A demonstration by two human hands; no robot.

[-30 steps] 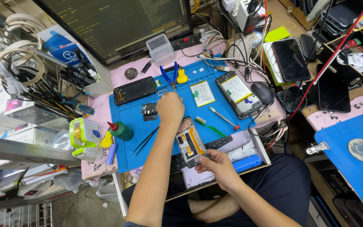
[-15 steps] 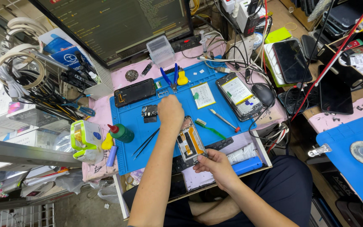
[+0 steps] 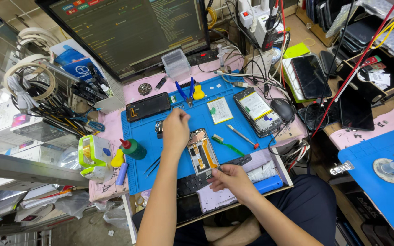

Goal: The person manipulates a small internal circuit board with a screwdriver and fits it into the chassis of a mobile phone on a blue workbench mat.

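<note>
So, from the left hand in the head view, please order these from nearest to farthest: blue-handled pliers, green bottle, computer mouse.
From the left hand:
1. Blue-handled pliers, just above it.
2. Green bottle, at its left.
3. Computer mouse, far right.

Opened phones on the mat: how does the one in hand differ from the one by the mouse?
The held phone sits at the blue mat's near edge, the right hand at its bottom end and the left hand at its top; the far phone lies untouched beside the mouse. The held phone shows orange parts inside; the far phone shows a pale battery with green and blue tabs. Both lie flat, backs off, insides exposed.
</note>
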